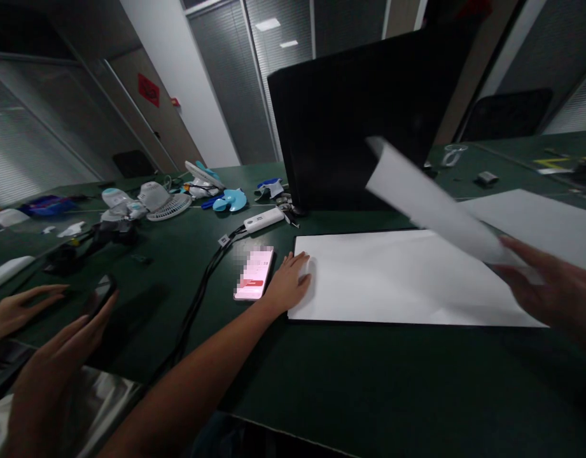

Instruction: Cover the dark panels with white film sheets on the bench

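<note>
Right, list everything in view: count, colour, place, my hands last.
Table: one, dark green, foreground
Screen: one, black, back centre
Flat sheet: one, white, before screen
Raised sheet: one, white, over flat sheet
Other sheet: one, white, right
Lit phone: one, pinkish, left of flat sheet
Cables: several, black, left of lit phone
Slim device: one, white, behind lit phone
Fan parts: several, white, back left
Clutter: uncountable, mixed colours, back
Chairs: two, dark, background
Sign: one, red, on door
Co-worker's hands: two, left; one holds dark phone
Left hand: one, on flat sheet's edge
Right hand: one, holding raised sheet
</note>
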`<state>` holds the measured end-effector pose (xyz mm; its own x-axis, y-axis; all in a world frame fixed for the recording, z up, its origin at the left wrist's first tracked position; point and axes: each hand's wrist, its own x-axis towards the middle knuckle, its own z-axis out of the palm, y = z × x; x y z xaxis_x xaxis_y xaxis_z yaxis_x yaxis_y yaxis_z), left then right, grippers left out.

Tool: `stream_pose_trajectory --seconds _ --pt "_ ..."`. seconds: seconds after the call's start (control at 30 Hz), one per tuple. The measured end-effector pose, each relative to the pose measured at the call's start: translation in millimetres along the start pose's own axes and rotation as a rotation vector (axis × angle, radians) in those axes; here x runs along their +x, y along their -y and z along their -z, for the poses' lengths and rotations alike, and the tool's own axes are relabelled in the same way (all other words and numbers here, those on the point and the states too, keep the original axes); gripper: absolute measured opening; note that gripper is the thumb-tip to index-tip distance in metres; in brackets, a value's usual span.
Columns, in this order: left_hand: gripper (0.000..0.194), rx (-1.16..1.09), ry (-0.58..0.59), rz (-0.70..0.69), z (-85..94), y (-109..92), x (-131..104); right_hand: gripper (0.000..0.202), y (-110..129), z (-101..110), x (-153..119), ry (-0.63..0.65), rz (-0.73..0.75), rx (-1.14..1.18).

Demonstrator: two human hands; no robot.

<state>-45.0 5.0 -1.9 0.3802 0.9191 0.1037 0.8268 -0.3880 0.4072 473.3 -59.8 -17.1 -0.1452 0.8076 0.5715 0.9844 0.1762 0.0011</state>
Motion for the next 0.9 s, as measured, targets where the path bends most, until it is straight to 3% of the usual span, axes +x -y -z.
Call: stream_pose_trajectory --seconds 0.1,0.17,0.23,0.53,0.67,0.9 --pt "0.052 -0.041 -0.023 0.015 1.1 -0.2 0.9 0.062 32.1 -6.7 6.9 0.279 0.271 0.171" --pt "0.054 -0.086 -0.049 0.041 1.1 0.2 1.5 0.061 42.7 -13.6 8.9 0.462 0.369 0.221" --pt "0.058 -0.116 -0.06 0.069 0.5 0.8 1.8 0.064 47.8 -19.1 8.5 0.556 0.419 0.261" --pt "0.068 -0.057 0.002 0.11 -2.0 0.0 1.5 0.083 78.0 -6.0 5.7 0.682 0.437 0.362" --pt "0.067 -0.033 -0.012 0.058 -4.2 -0.4 1.5 0.08 91.0 -4.1 5.4 0.694 0.448 0.378" --pt "0.066 -0.017 0.013 0.034 -6.7 4.3 3.4 0.067 90.0 -5.4 5.7 0.684 0.472 0.45"
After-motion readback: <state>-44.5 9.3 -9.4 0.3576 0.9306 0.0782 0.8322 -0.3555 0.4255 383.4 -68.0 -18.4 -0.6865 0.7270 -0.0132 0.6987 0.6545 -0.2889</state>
